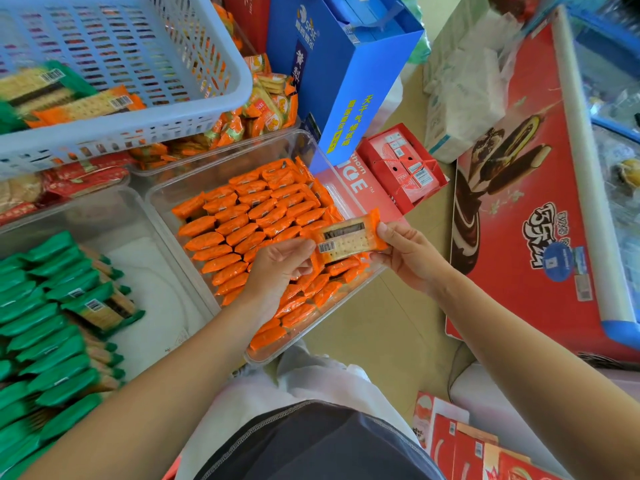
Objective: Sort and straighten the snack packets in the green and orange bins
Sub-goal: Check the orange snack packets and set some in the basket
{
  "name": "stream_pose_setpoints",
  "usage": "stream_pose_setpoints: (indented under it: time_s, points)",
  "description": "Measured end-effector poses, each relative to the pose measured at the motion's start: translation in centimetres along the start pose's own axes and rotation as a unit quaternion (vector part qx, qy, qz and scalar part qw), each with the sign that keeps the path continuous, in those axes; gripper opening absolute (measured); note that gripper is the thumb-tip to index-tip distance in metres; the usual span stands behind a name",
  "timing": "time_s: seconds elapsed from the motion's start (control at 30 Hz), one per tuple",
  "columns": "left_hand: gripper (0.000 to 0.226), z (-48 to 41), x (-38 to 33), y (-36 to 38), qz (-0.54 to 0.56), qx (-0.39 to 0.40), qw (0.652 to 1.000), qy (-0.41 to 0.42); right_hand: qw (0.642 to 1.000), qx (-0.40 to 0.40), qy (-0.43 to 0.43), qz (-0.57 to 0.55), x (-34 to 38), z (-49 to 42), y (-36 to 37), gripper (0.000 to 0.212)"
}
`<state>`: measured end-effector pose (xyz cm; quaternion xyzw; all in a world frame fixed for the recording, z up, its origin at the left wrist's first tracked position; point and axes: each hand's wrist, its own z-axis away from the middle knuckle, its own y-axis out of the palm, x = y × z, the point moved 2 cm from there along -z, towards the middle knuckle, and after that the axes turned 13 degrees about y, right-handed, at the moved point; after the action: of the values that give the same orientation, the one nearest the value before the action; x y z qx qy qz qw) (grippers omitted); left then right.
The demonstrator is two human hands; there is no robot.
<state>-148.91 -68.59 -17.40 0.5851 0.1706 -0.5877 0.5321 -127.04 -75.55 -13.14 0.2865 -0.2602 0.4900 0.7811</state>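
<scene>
Over the right orange bin (207,174), left hand (277,268) and right hand (412,258) pinch one orange packet (349,239) by its ends; its rows look nearly straight, left green bin (152,282) half-filled, one green packet (104,310) askew.

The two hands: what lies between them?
In the head view, one orange snack packet spans between the left hand and the right hand; each pinches one end.

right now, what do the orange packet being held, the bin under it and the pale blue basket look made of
Orange packet: likely thin glossy plastic film; crimped ends, printed barcode.
Clear bin: rigid transparent plastic; packets show through its walls.
Pale blue basket: moulded opaque plastic, matte, with slotted lattice walls.
</scene>
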Motion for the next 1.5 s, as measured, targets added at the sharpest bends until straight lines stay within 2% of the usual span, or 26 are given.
stream_pose_setpoints:
  time_s: [0.13, 0.2, 0.23, 0.27, 0.33, 0.4, 0.43, 0.5, 0.53, 0.6, 0.67, 0.73, 0.83, 0.97, 1.07, 1.13, 1.17, 1.2, 1.27, 1.33, 1.4, 1.43, 1.5]
  points:
    - [0.014, 0.3, 0.0, 0.4, -0.033, 0.004, 0.999, 0.013, 1.000, -0.017, 0.001, -0.006, 0.0, 0.2, 0.2, 0.021]
    - [0.020, 0.3, -0.1, 0.6, -0.081, 0.022, 0.995, 0.045, 0.999, -0.037, -0.002, 0.012, 0.1, 0.2, 0.2, 0.018]
    - [0.031, 0.3, -0.2, 0.7, -0.121, 0.038, 0.989, 0.073, 0.998, -0.051, -0.006, 0.026, 0.3, 0.1, 0.2, 0.018]
    - [0.046, 0.4, -0.3, 0.8, -0.181, 0.052, 0.975, 0.117, 0.997, -0.063, -0.010, 0.039, 0.4, 0.1, 0.3, 0.019]
    - [0.067, 0.4, -0.5, 1.0, -0.338, 0.080, 0.910, 0.225, 0.996, -0.067, -0.008, 0.053, 0.6, 0.1, 0.5, 0.021]
    - [0.065, 0.3, -0.7, 1.4, -0.435, 0.086, 0.851, 0.281, 0.997, -0.059, -0.005, 0.054, 0.8, 0.3, 0.7, 0.021]
    - [0.060, 0.3, -0.8, 1.6, -0.453, 0.076, 0.843, 0.280, 0.997, -0.056, -0.008, 0.053, 1.0, 0.3, 0.9, 0.023]
    - [0.053, 0.2, -0.7, 1.7, -0.454, 0.069, 0.848, 0.266, 0.998, -0.043, -0.012, 0.041, 1.3, 0.3, 0.9, 0.034]
    - [0.052, 0.1, -0.8, 1.8, -0.434, 0.076, 0.862, 0.251, 0.999, -0.032, -0.009, 0.036, 1.5, 0.4, 0.9, 0.038]
    - [0.044, -0.1, -0.8, 1.8, -0.341, 0.094, 0.916, 0.188, 0.999, -0.013, 0.002, 0.047, 1.8, 0.5, 0.7, 0.042]
    - [0.031, 0.0, -1.2, 1.8, -0.228, 0.103, 0.961, 0.116, 0.995, -0.015, -0.008, 0.101, 2.0, 0.6, 0.6, 0.032]
    - [0.032, 0.0, -1.6, 2.0, -0.146, 0.103, 0.982, 0.059, 0.990, -0.033, -0.031, 0.133, 2.0, 0.8, 0.4, 0.019]
    - [0.040, 0.1, -2.0, 2.4, -0.109, 0.086, 0.990, -0.008, 0.993, -0.068, -0.048, 0.088, 2.0, 0.5, 0.2, 0.016]
    - [0.046, -0.2, -1.6, 2.5, -0.105, 0.073, 0.989, -0.072, 0.994, -0.065, -0.051, 0.067, 1.9, 0.2, 0.1, 0.016]
    - [0.031, -0.1, -1.5, 2.2, -0.100, 0.066, 0.991, -0.058, 0.992, -0.076, -0.045, 0.094, 2.0, 0.3, 0.1, 0.016]
    - [0.015, 0.0, -1.5, 2.1, -0.118, 0.062, 0.991, -0.020, 0.996, -0.060, -0.015, 0.071, 1.9, 0.1, 0.0, 0.035]
    - [0.016, 0.0, -1.5, 2.1, -0.140, 0.069, 0.988, 0.002, 0.998, -0.042, 0.010, 0.046, 1.9, 0.0, 0.1, 0.047]
    - [0.024, 0.0, -1.5, 2.2, -0.170, 0.078, 0.982, 0.031, 0.999, -0.029, 0.032, 0.033, 1.9, 0.1, 0.3, 0.057]
    - [0.042, -0.1, -1.1, 2.3, -0.241, 0.099, 0.961, 0.090, 0.996, -0.029, 0.047, 0.065, 2.0, 0.1, 0.3, 0.059]
    - [0.056, 0.0, -0.6, 2.6, -0.277, 0.114, 0.946, 0.123, 0.990, -0.070, 0.021, 0.123, 2.1, 0.1, -0.1, 0.047]
    - [0.056, 0.0, -0.1, 2.4, -0.327, 0.111, 0.925, 0.159, 0.979, -0.109, -0.031, 0.172, 2.7, 0.3, -0.9, 0.034]
    - [0.050, 0.1, 0.2, 2.3, -0.380, 0.110, 0.898, 0.192, 0.973, -0.118, -0.056, 0.189, 3.1, 0.6, -1.2, 0.027]
    - [0.028, 0.3, 0.8, 2.1, -0.495, 0.129, 0.816, 0.270, 0.965, -0.127, -0.094, 0.212, 3.7, 1.0, -1.8, 0.019]
